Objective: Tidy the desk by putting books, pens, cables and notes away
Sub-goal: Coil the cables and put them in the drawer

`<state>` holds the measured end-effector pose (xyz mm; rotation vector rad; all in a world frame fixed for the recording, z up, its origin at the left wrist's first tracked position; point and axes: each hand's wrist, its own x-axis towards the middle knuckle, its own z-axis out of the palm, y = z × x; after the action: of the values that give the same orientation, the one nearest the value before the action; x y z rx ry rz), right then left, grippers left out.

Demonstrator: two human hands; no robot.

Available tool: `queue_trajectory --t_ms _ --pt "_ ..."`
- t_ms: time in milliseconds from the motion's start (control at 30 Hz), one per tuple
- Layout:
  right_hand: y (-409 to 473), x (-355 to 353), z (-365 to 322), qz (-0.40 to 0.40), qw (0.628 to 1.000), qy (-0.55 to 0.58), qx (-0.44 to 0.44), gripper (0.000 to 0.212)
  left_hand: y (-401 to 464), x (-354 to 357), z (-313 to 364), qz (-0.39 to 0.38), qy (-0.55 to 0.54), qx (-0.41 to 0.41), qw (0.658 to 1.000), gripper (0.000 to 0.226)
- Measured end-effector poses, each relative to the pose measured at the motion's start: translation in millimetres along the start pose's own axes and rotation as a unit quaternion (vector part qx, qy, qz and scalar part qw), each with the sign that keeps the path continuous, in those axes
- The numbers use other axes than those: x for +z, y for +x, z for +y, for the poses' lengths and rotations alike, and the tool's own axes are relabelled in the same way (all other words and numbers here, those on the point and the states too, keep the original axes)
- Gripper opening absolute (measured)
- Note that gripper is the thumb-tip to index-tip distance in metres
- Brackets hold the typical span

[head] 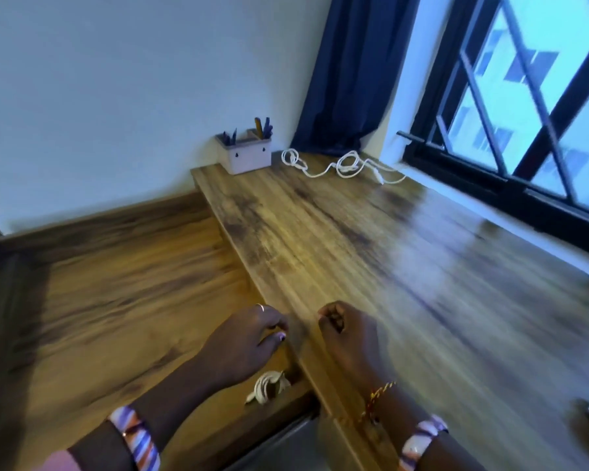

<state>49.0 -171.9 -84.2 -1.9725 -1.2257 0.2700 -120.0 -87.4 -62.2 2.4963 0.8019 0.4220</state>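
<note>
The white cable lies in loose loops at the far end of the surface, beside the pen holder — well away from both hands. Left hand has loosely curled fingers holding nothing; right hand is curled shut, empty as far as I can tell. Grabbed by one loop, the cable could tangle — or topple the holder.

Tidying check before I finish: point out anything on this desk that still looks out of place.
The white cable lies loose in tangled loops at the desk's far end, beside the pen holder near the window, not yet put away. Nothing looks spilled or damaged.
</note>
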Motion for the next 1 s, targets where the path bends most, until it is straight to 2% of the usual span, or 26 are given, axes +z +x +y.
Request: queue_trajectory --t_ms 100,233,333,433,533,600,667,733,833,933,1000 --pt "20 3 12 -0.003 0.997 -0.072 -0.029 0.019 47 -6 -10 -0.003 0.011 0.012 1.0 0.018" --pt "81 -7 36 0.043 0.991 -0.125 -0.001 0.032 134 0 -34 -0.017 0.013 0.017 1.0 0.032" --pt "134 -10 61 0.04 0.975 -0.217 0.008 0.045 207 14 -65 -0.022 0.02 0.016 0.999 0.036" --pt "164 -5 74 0.03 0.963 -0.268 0.024 0.048 285 23 -85 0.031 0.023 -0.001 0.999 0.03" --pt "171 7 85 0.067 0.958 -0.279 -0.003 0.048 366 26 -99 0.082 0.02 -0.02 0.996 0.027" --pt "171 11 89 0.112 0.953 -0.281 -0.025 0.048 410 28 -106 0.069 0.063 -0.027 0.995 0.035" --pt "175 11 91 0.137 0.947 -0.289 -0.027 0.047 440 28 -109 0.032 0.082 -0.071 0.994 0.054" --pt "175 13 94 0.145 0.942 -0.302 -0.031 0.046 446 28 -106 0.012 0.103 -0.104 0.989 0.056" --pt "172 12 91 0.125 0.939 -0.321 -0.017 0.045 423 28 -90 0.061 0.137 -0.082 0.985 0.03" --pt "170 8 84 0.086 0.948 -0.306 0.021 0.048 370 26 -65 0.095 0.079 -0.061 0.99 0.016" --pt "167 1 78 0.074 0.959 -0.274 0.025 0.059 327 21 -42 0.114 0.021 -0.033 0.993 0.014"
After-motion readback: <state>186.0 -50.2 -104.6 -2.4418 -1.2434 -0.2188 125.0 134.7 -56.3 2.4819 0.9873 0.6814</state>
